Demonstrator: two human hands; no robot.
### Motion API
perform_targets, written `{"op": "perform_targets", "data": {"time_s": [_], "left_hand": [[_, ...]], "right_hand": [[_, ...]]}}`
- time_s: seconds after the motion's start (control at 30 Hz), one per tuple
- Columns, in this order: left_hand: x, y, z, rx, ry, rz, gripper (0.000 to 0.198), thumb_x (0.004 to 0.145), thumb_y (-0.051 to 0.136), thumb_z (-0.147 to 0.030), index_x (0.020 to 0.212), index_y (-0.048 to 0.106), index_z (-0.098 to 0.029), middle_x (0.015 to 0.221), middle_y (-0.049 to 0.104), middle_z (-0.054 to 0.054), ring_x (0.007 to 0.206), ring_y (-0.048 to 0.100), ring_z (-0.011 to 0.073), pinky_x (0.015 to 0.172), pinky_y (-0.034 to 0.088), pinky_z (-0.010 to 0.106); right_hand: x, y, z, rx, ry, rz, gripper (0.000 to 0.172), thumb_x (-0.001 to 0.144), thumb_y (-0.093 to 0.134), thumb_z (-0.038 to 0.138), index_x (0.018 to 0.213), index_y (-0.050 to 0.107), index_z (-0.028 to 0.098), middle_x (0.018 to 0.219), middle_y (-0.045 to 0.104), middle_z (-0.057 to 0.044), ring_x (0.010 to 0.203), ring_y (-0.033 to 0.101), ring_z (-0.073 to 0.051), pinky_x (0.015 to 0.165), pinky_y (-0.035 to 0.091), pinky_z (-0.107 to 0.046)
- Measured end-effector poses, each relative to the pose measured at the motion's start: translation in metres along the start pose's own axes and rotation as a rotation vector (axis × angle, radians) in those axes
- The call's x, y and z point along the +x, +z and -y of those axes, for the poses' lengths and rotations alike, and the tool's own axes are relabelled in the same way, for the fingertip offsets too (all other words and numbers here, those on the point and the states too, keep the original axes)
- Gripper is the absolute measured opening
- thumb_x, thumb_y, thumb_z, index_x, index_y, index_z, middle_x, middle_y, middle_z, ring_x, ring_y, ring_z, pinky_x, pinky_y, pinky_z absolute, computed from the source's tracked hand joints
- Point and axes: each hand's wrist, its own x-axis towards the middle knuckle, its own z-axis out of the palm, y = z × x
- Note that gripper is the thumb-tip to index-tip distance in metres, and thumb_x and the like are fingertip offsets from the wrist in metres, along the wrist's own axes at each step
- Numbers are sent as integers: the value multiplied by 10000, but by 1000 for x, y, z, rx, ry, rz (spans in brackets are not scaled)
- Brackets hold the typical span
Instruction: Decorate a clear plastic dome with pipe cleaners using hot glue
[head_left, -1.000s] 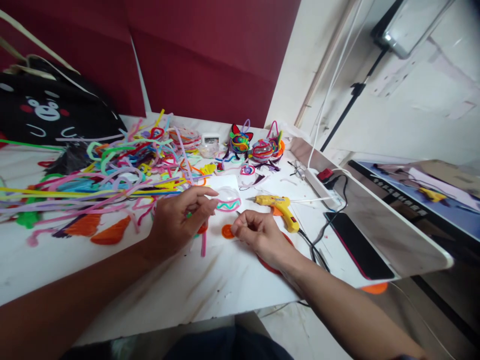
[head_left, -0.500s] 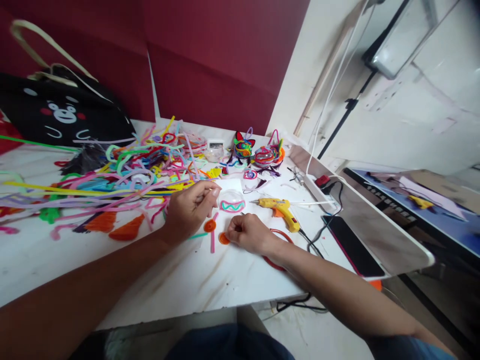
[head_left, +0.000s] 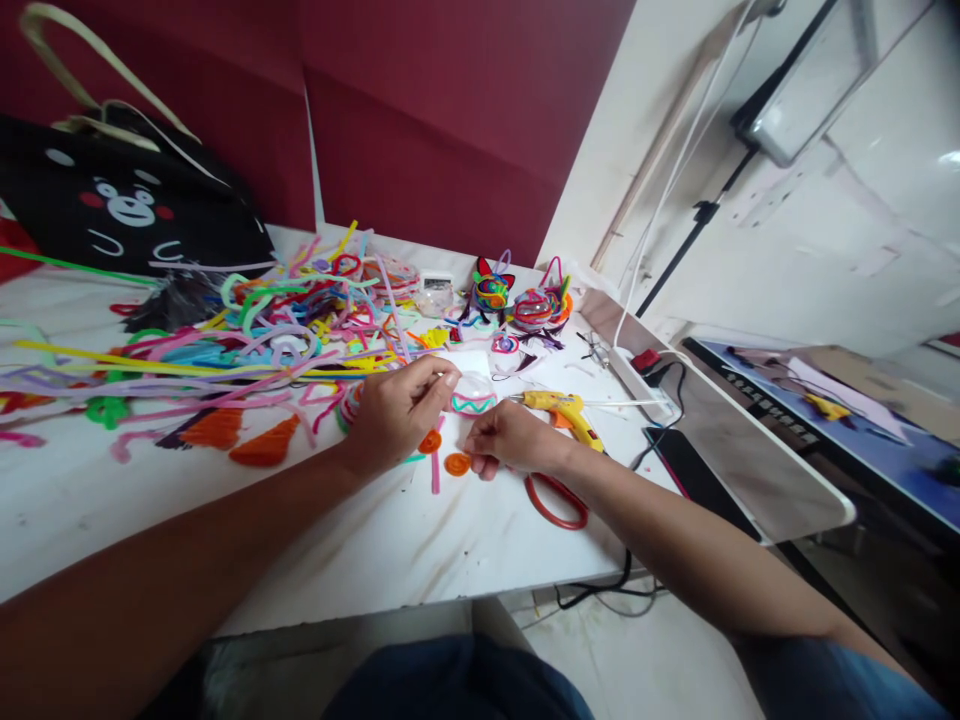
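Observation:
My left hand (head_left: 401, 410) is closed in a pinch, thumb against forefinger, in front of the pipe cleaner heap. Anything between those fingertips is too small to make out. Just right of it lies a clear dome (head_left: 474, 388) edged with pink and teal wavy pipe cleaner. My right hand (head_left: 510, 440) has its fingers curled together in front of the dome; what they hold, if anything, is hidden. By its fingertips lies an orange coiled disc (head_left: 457, 464). A second orange disc (head_left: 430, 442) rests by a short pink pipe cleaner strip (head_left: 436, 474), below my left hand.
Many coloured pipe cleaners (head_left: 247, 345) cover the left of the table. A yellow glue gun (head_left: 566, 408) lies behind my right wrist, a red ring (head_left: 555, 503) below it. Decorated balls (head_left: 491, 290) stand at the back. A black bag (head_left: 127, 215) sits far left.
My right hand has lifted slightly back from the orange disc, which shows more fully. My left hand has come a little closer to the dome. The view has shifted slightly.

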Motion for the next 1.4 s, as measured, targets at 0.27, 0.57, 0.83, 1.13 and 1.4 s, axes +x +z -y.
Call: {"op": "perform_targets", "data": {"time_s": [0.27,0.57,0.83,1.13,1.4], "left_hand": [[-2,1,7,124,107,5,209,953,499,-286,835,637,-181,536,601,-50,447,560,95,483,423,195],[-13,2,8,290,772,113,149,944,467,-108,892,596,-163,607,640,-17,524,609,122,514,450,252],[-14,-1,7,417,905,173,50,902,565,-107,910,612,-123,569,542,-24,489,499,133,458,314,310],[-16,2,11,428,846,194,126,924,533,-127,848,633,-134,562,531,-18,491,473,138,479,297,317],[-15,5,13,428,796,201,217,918,493,-122,727,582,-176,549,504,-20,482,442,150,465,291,332]], "right_hand": [[4,-23,1,-82,-158,-134,175,859,573,173,690,620,167,582,664,20,480,617,-101,493,475,-195],[90,-74,14,-429,-140,-437,152,815,589,27,868,685,132,775,731,-41,681,693,-150,680,515,-243],[174,-79,15,-688,-94,-410,289,951,608,337,1190,615,175,1215,631,-84,1059,637,-225,900,544,-433],[207,-87,14,-685,-31,-393,313,949,611,335,1213,602,167,1236,617,-97,1059,635,-228,891,549,-428],[182,-109,7,-397,-23,-490,299,950,609,334,1200,609,168,1224,623,-88,1046,638,-227,881,553,-422]]}}
